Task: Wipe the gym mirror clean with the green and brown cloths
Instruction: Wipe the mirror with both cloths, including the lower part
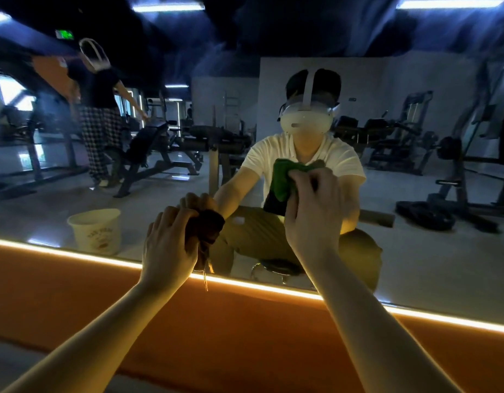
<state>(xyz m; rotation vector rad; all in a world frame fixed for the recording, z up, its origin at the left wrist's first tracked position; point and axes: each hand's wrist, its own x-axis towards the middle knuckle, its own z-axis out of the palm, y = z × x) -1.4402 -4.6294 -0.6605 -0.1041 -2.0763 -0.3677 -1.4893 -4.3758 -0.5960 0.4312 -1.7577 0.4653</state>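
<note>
A large gym mirror point(415, 245) fills the wall in front of me. My left hand point(168, 245) grips a bunched brown cloth point(207, 225) and presses it against the glass low down, just above the mirror's bottom edge; a frayed thread hangs from it. Higher and to the right, my right hand point(313, 211) holds a green cloth point(285, 177) against the glass. Both cloths are partly hidden behind my fingers. My own crouching reflection shows behind the hands.
A glowing light strip point(75, 255) runs along the mirror's bottom edge above an orange wall panel point(245, 336). The mirror reflects a cream bucket point(96, 231) at lower left, a stool, weight benches, machines and another person standing at the left.
</note>
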